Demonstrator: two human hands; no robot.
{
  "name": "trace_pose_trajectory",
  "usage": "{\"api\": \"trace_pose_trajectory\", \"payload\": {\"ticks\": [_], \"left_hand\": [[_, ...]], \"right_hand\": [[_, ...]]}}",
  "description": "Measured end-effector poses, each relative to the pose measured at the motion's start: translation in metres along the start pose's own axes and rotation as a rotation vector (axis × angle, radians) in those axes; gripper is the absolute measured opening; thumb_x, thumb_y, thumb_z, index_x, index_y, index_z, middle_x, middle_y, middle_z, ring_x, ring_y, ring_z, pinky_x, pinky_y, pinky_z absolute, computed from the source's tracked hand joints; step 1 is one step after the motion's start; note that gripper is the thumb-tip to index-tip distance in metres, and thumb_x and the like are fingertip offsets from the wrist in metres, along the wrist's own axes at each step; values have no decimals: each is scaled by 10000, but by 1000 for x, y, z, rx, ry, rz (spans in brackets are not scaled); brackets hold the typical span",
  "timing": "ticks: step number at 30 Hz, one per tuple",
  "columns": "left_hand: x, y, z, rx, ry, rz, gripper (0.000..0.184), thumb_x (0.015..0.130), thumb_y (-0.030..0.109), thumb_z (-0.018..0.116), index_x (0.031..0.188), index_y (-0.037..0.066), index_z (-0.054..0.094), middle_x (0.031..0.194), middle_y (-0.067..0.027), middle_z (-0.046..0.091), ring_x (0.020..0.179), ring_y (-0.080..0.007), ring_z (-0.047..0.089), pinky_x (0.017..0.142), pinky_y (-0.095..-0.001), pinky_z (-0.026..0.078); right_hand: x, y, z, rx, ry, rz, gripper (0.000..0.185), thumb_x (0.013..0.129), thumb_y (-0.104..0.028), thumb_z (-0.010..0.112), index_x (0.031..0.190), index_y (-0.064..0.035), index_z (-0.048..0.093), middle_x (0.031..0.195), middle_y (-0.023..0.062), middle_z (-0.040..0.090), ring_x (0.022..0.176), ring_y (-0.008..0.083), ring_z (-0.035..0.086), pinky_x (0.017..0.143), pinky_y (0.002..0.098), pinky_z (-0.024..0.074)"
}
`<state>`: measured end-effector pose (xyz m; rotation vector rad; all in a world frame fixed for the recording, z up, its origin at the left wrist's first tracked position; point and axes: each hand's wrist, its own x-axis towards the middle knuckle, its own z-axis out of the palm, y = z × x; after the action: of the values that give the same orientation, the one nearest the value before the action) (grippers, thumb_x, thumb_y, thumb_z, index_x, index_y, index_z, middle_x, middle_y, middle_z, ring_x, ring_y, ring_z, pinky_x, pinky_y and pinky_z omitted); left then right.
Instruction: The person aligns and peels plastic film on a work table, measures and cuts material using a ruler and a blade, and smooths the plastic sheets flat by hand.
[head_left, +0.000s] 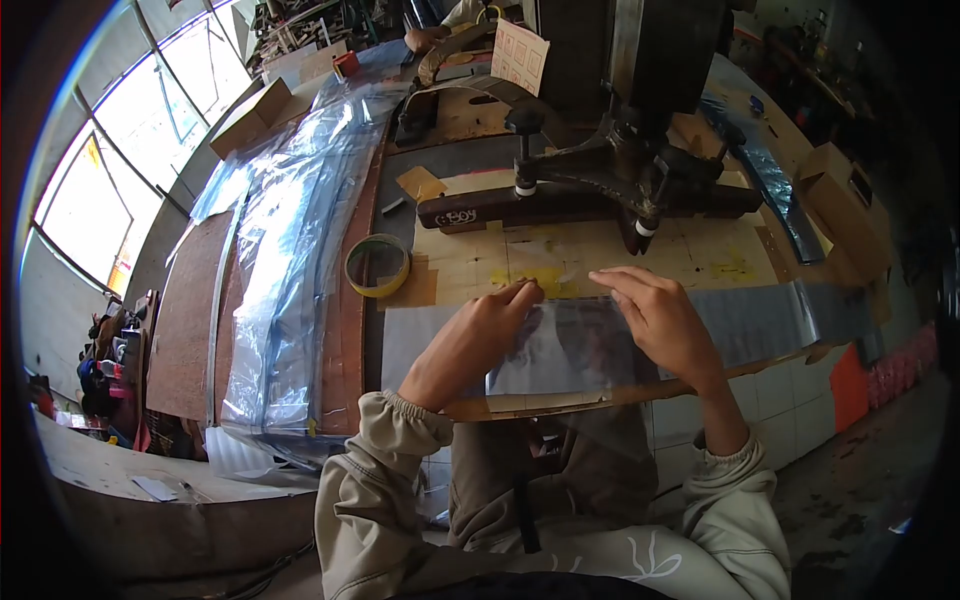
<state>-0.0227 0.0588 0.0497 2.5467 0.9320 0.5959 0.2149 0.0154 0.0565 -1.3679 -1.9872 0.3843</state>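
Observation:
My left hand (475, 335) is closed, its fingertips pinched together at the upper left corner of a clear plastic sheet (565, 350). The sheet is see-through and slightly shiny, lying over the grey strip along the front of the worktable. My right hand (660, 325) is over the sheet's right side, fingers stretched out and pointing left, thumb apart below them. Whether its fingertips touch the plastic I cannot tell. Just beyond both hands is a pale wooden board (590, 260) with yellow smears. A dark metal press bar (590, 207) stands across that board.
A roll of tape (378, 265) lies left of the board. Further left, long plastic film (300, 260) covers a brown surface. The press column (665, 60) rises behind the bar. Cardboard boxes stand at right (845, 215) and far left (262, 115). Another person's hand (428, 38) shows at the back.

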Motion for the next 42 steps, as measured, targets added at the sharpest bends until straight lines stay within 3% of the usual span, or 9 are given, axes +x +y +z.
{"api": "trace_pose_trajectory", "payload": {"ticks": [3, 6, 9, 15, 21, 29, 35, 42], "left_hand": [[4, -8, 8, 83, -21, 20, 337, 872, -46, 482, 1201, 17, 518, 1212, -217, 614, 1035, -397, 630, 860, -437, 525], [11, -1, 3, 83, -74, -11, 314, 886, -28, 478, 1193, 22, 515, 1296, -215, 568, 1078, -406, 606, 898, -445, 519], [9, -11, 10, 67, -6, -5, 328, 887, -23, 481, 1211, 20, 505, 1301, -217, 562, 1102, -410, 591, 914, -448, 508], [8, -15, 7, -43, -68, -83, 348, 877, -42, 472, 1222, -15, 511, 1335, -226, 530, 1171, -406, 554, 955, -439, 494], [6, -14, 9, 60, 8, 38, 372, 848, -55, 486, 1219, -51, 518, 1354, -233, 515, 1281, -360, 494, 1016, -415, 479], [7, -17, 15, 89, 23, 34, 346, 830, -49, 513, 1175, -42, 532, 1360, -235, 511, 1276, -374, 499, 985, -425, 502], [11, -17, 17, 76, 8, 83, 308, 830, -32, 510, 1136, -73, 499, 1322, -276, 503, 1256, -383, 516, 946, -422, 533], [12, -12, 14, 43, -29, 29, 341, 809, -47, 507, 1149, -69, 502, 1319, -288, 513, 1254, -392, 517, 964, -431, 520]], "right_hand": [[5, -1, 11, 16, 19, -24, 249, 898, -2, 578, 1135, 19, 650, 1154, 181, 652, 1017, 362, 645, 882, 395, 530], [19, 0, 24, -23, 21, -58, 230, 901, -30, 587, 1106, 55, 643, 1161, 191, 637, 1032, 354, 633, 900, 400, 521], [34, 1, 32, -95, 5, -98, 235, 902, -33, 586, 1107, 72, 634, 1206, 205, 612, 1093, 352, 608, 936, 402, 505], [51, 7, 49, -329, 18, -226, 252, 896, -55, 586, 1114, 59, 641, 1265, 206, 588, 1171, 315, 580, 978, 412, 470], [53, 17, 58, -385, -14, -276, 269, 889, -80, 589, 1120, 41, 654, 1319, 208, 558, 1208, 302, 553, 987, 410, 455], [50, 18, 57, -390, 11, -326, 301, 833, -56, 628, 1120, 27, 669, 1367, 202, 522, 1251, 305, 513, 1017, 411, 429], [52, 19, 52, -321, 1, -311, 281, 858, -84, 626, 1122, -6, 681, 1383, 217, 508, 1278, 331, 488, 1041, 423, 403], [55, 22, 54, -330, 21, -297, 316, 930, -259, 616, 1123, -18, 683, 1402, 234, 479, 1294, 346, 465, 1049, 437, 386]]}}
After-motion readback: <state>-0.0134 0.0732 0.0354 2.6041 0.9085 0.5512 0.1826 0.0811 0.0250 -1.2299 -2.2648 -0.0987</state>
